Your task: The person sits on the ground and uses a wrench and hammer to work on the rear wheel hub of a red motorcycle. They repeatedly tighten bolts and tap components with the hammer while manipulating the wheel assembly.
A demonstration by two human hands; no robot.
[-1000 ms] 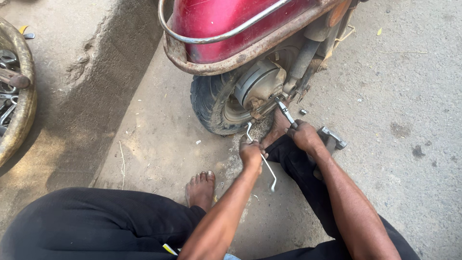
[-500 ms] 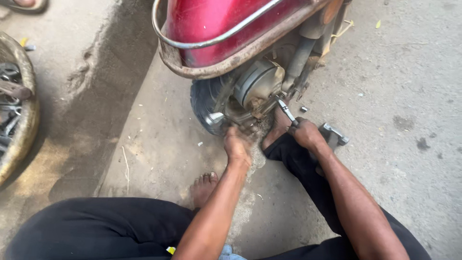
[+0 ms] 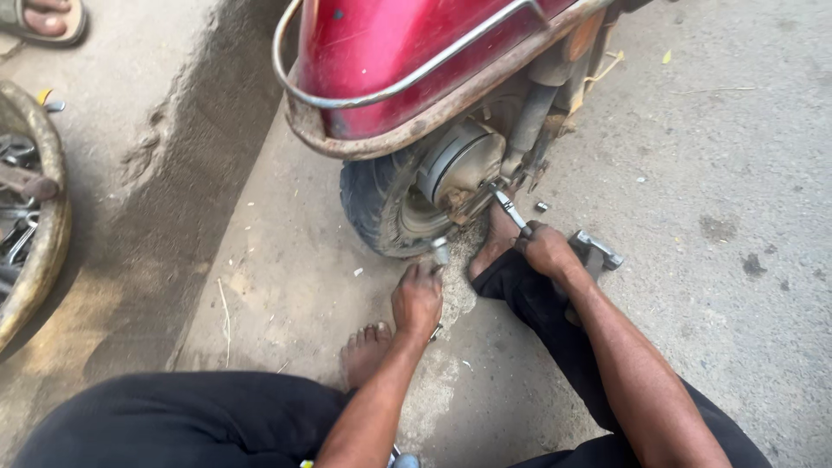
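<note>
- Right now, the right hand (image 3: 548, 250) is seen closed around the handle of a ratchet wrench (image 3: 511, 211), whose head is set against the hub area beside the brake drum (image 3: 464, 160) of a red scooter (image 3: 390, 61).
- Left hand (image 3: 417, 299) is lowered near the ground at about 7 o'clock from the rear tyre (image 3: 381, 208); a small metal socket-like piece (image 3: 440, 251) is seen at its fingertips — whether it is pinched or only touched cannot be told.
- A second metal tool (image 3: 596, 250) lies on the concrete just behind the right hand, at roughly 3 o'clock from it.
- A small nut (image 3: 542, 206) is seen on the ground near the wrench, at 1 o'clock from the right hand.
- One bare foot (image 3: 367, 351) is planted at 7 o'clock from the left hand; the other foot (image 3: 496, 247) is tucked under the wheel, just beside the right hand.
- A basin of tools (image 3: 30, 234) sits at the frame's 9 o'clock edge — well apart from both hands.
- Another person's sandalled foot (image 3: 43, 19) is seen at 11 o'clock.
</note>
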